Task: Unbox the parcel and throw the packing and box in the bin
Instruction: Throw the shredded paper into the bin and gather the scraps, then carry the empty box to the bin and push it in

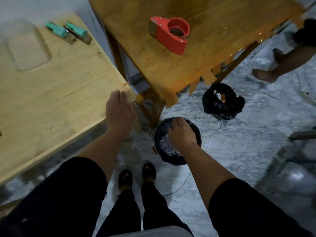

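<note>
Nearest the camera are black sleeves and black trousers, with two feet (136,175) in dark sandals on the pale marbled floor (239,151). The right hand (183,134) reaches palm-down into the bin (196,130), a round bin lined with a black bag that stands just right of the feet; the fingers are bent down among the crumpled whitish packing (166,145) that fills it, and whether they grip any of it cannot be told, since the hand covers them. The left hand (118,110) hovers over the near corner of the pale table (51,100), fingers loosely spread and holding nothing. The parcel's box is not in sight. Thin wires (210,122) trail across the floor between the bin and a second bag-lined bin (222,101) farther off, beside the leg of the orange table (196,57), whose covering hangs in torn strips at the edge. On that table lies a red tape dispenser (169,34). Far back on the pale table lie two metal clamps (68,32) with green handles, side by side, near a shallow rounded recess (28,47). Another person's bare legs (282,65) stand at the far right. No writing can be read.
</note>
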`<state>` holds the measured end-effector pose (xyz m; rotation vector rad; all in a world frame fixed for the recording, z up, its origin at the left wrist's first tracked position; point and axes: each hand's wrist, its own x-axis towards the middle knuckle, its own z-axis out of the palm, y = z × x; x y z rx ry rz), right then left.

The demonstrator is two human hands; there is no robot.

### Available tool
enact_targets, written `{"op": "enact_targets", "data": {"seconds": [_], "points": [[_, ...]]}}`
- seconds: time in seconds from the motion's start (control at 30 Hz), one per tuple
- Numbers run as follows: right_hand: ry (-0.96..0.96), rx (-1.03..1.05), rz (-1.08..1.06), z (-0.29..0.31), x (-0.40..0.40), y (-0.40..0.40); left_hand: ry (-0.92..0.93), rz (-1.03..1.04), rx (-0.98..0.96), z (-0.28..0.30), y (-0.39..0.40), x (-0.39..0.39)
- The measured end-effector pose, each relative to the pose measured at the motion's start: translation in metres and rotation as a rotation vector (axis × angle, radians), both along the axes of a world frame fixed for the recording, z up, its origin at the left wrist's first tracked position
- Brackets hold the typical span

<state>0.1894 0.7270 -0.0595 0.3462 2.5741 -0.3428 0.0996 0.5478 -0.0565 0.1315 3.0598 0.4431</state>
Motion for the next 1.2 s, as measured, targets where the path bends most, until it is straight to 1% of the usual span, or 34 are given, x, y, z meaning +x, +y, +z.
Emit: {"op": "enact_targets", "data": {"seconds": [0.07,0.1,0.13,0.23,0.3,0.33,0.4,0.53,0.63,0.7,0.83,1.0,1.03,1.13,1.2], "points": [[0.040,-0.019,0.146,0.013,-0.007,-0.015,-0.024,-0.049,-0.006,0.013,-0.007,0.011],[0.061,-0.022,0.186,0.022,-0.012,-0.024,-0.033,-0.072,-0.021,0.020,-0.012,0.015],[0.073,-0.019,0.192,0.034,-0.018,-0.036,-0.047,-0.093,-0.050,0.025,-0.018,0.018],[0.223,-0.059,0.110,0.076,-0.039,-0.070,-0.081,-0.109,-0.154,0.052,-0.041,0.018],[0.302,-0.070,0.178,0.101,-0.052,-0.090,-0.073,-0.044,-0.097,0.078,-0.062,0.012],[0.349,-0.059,0.236,0.113,-0.059,-0.100,-0.028,-0.032,-0.077,0.092,-0.073,0.009],[0.418,-0.053,0.274,0.141,-0.072,-0.120,0.027,-0.026,-0.085,0.116,-0.097,0.004],[0.497,0.016,0.358,0.187,-0.089,-0.172,0.101,0.051,-0.118,0.157,-0.150,-0.006],[0.544,0.029,0.393,0.210,-0.095,-0.215,0.155,0.089,-0.137,0.174,-0.195,-0.004],[0.561,-0.007,0.402,0.213,-0.099,-0.245,0.164,0.131,-0.145,0.178,-0.229,0.001],[0.570,-0.155,0.382,0.204,-0.105,-0.305,0.166,0.233,-0.122,0.176,-0.297,0.020],[0.502,-0.269,0.427,0.174,-0.098,-0.374,0.069,0.412,-0.111,0.152,-0.375,0.053],[0.476,-0.282,0.445,0.167,-0.096,-0.385,0.044,0.455,-0.081,0.146,-0.388,0.060],[0.388,-0.302,0.497,0.147,-0.090,-0.414,-0.029,0.597,0.105,0.128,-0.417,0.076],[0.337,-0.313,0.525,0.134,-0.090,-0.428,-0.068,0.647,0.149,0.119,-0.431,0.080]]}}
